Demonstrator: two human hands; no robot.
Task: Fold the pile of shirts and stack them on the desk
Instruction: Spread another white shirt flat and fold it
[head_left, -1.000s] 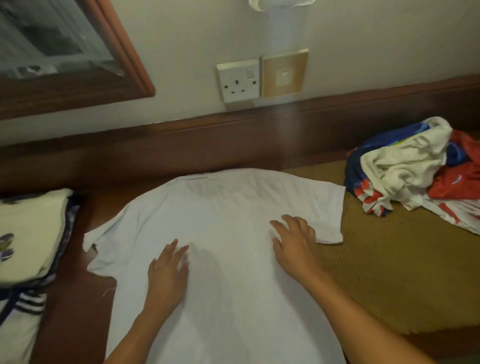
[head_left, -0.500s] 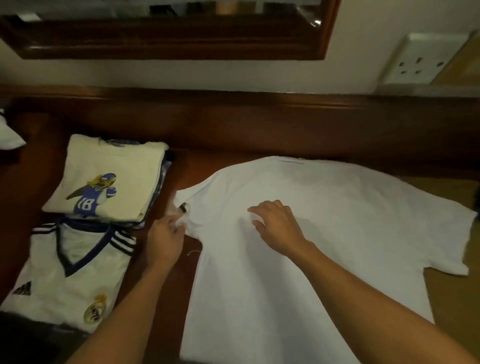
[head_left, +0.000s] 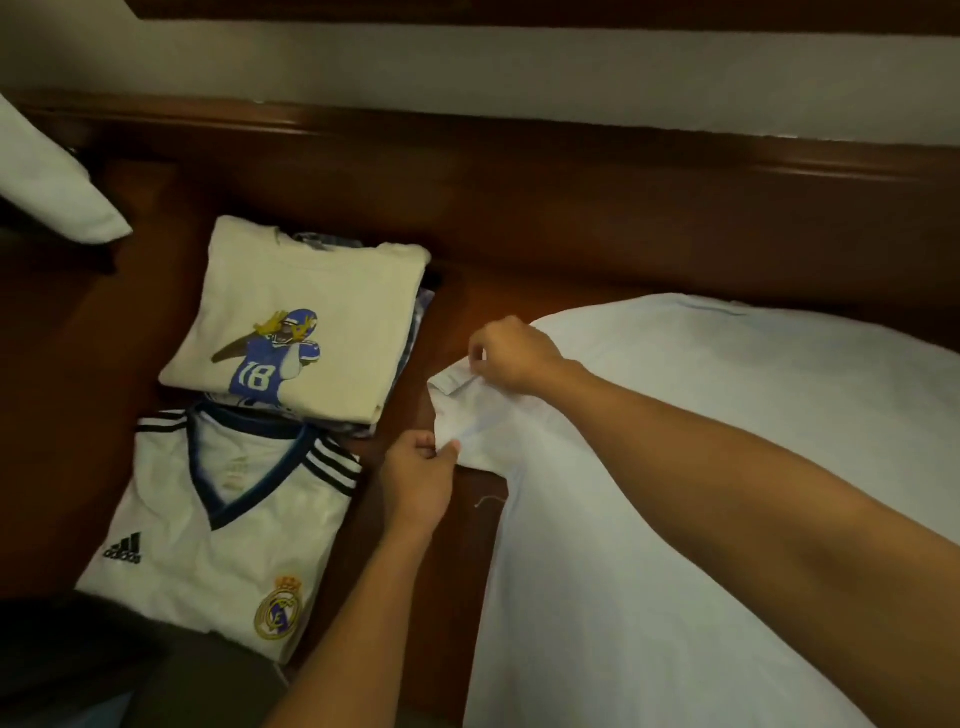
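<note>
White shirt (head_left: 675, 467), sleeve pinched by left hand (head_left: 418, 480), right hand (head_left: 511, 353)

Single head-worn view, wide-angle, aimed forward and steeply down from just above the dark wooden worktop (head_left: 519, 249). Close in: both forearms reaching up from the bottom edge, left hand (head_left: 418, 480) and right hand (head_left: 511, 356) near frame centre. Far edge bounded by a wooden rail and pale wall (head_left: 519, 78). Folded shirts (head_left: 291, 322) at left, spread white shirt (head_left: 727, 415) cut off at right and bottom. No second view.
</note>
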